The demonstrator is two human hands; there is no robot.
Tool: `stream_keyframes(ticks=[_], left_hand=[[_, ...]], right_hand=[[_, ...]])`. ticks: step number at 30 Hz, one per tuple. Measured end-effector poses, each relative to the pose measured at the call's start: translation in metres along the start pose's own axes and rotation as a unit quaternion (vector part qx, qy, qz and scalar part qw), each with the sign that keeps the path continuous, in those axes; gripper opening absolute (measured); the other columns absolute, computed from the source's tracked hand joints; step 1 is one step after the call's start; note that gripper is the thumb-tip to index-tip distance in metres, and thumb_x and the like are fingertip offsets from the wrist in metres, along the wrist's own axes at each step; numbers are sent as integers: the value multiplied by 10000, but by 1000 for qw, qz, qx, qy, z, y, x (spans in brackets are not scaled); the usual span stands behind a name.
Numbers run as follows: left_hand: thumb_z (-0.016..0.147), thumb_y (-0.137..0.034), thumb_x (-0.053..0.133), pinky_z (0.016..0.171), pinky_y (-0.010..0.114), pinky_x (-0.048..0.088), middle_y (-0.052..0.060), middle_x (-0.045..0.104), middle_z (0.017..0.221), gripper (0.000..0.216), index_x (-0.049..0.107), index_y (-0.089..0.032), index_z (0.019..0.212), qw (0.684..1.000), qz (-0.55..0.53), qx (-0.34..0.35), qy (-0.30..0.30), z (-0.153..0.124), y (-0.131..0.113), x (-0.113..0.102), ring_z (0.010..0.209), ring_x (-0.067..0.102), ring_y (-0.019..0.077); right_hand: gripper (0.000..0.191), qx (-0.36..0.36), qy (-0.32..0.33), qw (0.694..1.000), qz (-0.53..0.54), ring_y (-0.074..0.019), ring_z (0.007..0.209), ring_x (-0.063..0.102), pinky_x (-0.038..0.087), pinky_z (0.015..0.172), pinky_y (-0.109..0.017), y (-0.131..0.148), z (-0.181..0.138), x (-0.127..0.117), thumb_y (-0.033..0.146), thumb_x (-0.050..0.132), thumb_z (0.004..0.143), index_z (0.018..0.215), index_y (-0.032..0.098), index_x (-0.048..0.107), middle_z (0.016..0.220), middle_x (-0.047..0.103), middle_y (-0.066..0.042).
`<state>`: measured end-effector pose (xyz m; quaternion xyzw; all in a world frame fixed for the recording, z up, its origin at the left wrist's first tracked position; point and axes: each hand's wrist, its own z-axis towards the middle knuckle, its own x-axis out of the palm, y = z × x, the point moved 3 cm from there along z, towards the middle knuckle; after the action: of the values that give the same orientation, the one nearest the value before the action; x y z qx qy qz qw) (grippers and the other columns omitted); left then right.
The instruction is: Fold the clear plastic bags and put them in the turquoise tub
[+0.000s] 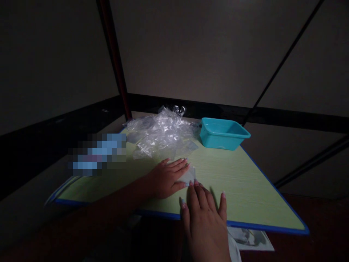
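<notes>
A small, flat, clear plastic piece (190, 175), perhaps a folded bag, lies on the green tabletop (261, 203). My left hand (170, 178) rests flat over its left part with fingers stretched out. At its near edge, the fingertips of my right hand (205, 218) touch down, fingers spread and thumb apart. Neither hand is wrapped round anything. Just beyond them is a loose heap of crumpled clear plastic bags (166, 131).
A turquoise plastic basin (223, 136) stands at the back right of the table. Something blurred out and bluish (99, 153) lies at the left edge. Blue trim (272, 228) borders the table. Under the front edge shows a printed sheet (251, 238).
</notes>
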<state>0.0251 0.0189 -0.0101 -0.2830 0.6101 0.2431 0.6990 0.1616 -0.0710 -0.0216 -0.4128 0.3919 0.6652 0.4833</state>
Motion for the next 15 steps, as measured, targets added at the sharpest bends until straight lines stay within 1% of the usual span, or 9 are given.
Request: stream_keyframes(ticks=[3, 6, 9, 10, 11, 13, 15], left_hand=[[945, -415, 346, 1071, 457, 200, 98, 164, 1515, 559, 212, -192, 1440, 1000, 5, -11, 0, -8, 8, 1, 1385, 178, 216], [947, -399, 346, 1073, 481, 194, 109, 187, 1507, 554, 221, -171, 1437, 999, -2, -41, 4, -13, 8, -1, 1381, 194, 221], [952, -401, 321, 1071, 526, 179, 131, 221, 1494, 538, 273, -133, 1416, 995, -13, -98, -10, -13, -4, -9, 1378, 203, 243], [953, -418, 309, 1073, 535, 172, 136, 227, 1491, 545, 285, -123, 1411, 994, -21, -104, -20, -11, -11, -13, 1379, 196, 251], [958, -442, 286, 1081, 533, 160, 128, 229, 1492, 551, 290, -128, 1412, 995, -35, -89, -31, -8, -20, -16, 1381, 190, 248], [966, -466, 248, 1098, 497, 161, 98, 207, 1502, 556, 270, -152, 1425, 996, -70, -28, -40, 0, -38, -20, 1386, 171, 226], [967, -466, 254, 1110, 475, 151, 82, 227, 1498, 550, 259, -171, 1431, 995, -97, 34, -15, 9, -49, -19, 1378, 206, 210]], right_hand=[[448, 3, 1, 1000, -1, -280, 1210, 455, 72, 1070, -571, 1, 1, -1, 330, 346, 912, 1315, 196, 490, 1325, 524, -97], [448, 6, 2, 1000, 1, -272, 1210, 457, 78, 1072, -568, 1, 1, -1, 322, 353, 910, 1319, 194, 486, 1324, 525, -94], [443, -1, -8, 1000, -3, -269, 1202, 466, 77, 1072, -573, 0, 0, 0, 323, 360, 907, 1309, 194, 494, 1318, 530, -91], [433, -6, -11, 1000, -6, -273, 1196, 473, 79, 1070, -579, -1, -1, 1, 324, 363, 906, 1292, 194, 511, 1313, 534, -93], [418, -11, -13, 1000, -11, -277, 1189, 480, 80, 1067, -585, -2, -2, 3, 322, 368, 904, 1267, 201, 536, 1303, 544, -91], [380, -30, -14, 999, -20, -286, 1173, 497, 76, 1062, -597, -5, -3, 7, 319, 385, 895, 1200, 222, 590, 1264, 577, -84], [354, -55, -17, 998, -29, -299, 1155, 514, 71, 1053, -613, -7, -4, 11, 322, 406, 883, 1149, 234, 623, 1223, 605, -88]])
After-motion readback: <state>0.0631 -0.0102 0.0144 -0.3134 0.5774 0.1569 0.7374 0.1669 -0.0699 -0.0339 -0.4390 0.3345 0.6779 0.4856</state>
